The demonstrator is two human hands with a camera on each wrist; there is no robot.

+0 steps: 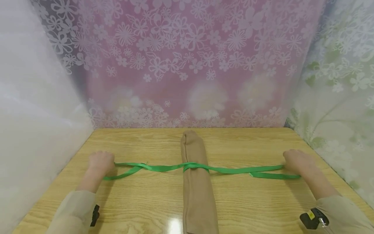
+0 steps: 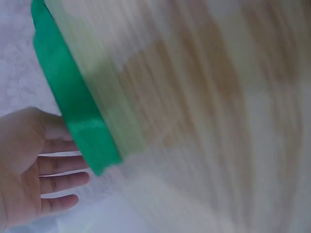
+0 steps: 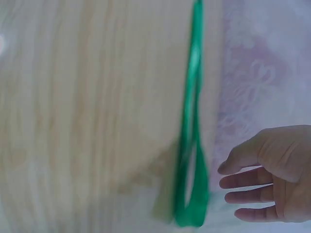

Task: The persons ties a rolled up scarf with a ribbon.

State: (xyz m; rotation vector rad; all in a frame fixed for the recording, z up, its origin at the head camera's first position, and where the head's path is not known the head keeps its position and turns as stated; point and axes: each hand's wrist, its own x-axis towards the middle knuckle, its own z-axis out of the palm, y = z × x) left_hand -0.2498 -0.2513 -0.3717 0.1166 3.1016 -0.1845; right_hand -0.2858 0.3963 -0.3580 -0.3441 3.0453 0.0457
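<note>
At eight o'clock, the bare left hand (image 1: pixel 100 163) has a beige cloth sleeve (image 1: pixel 73 209) with a small black device (image 1: pixel 94 215) at its three-o'clock side; at four, the bare right hand (image 1: pixel 298 161) has a matching beige sleeve (image 1: pixel 343 213) and boxy black device (image 1: pixel 317 221) with yellow patch (image 1: pixel 311 214) and silvery screw (image 1: pixel 322 222).

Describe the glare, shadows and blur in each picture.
Head view: a bright glare patch on the table, just left of the brown roll, and soft shadows near the left hand and right hand. Left wrist view: wood grain smeared, green ribbon crisper. Right wrist view: grain and ribbon soft, a small bright spot at the left edge.
</note>
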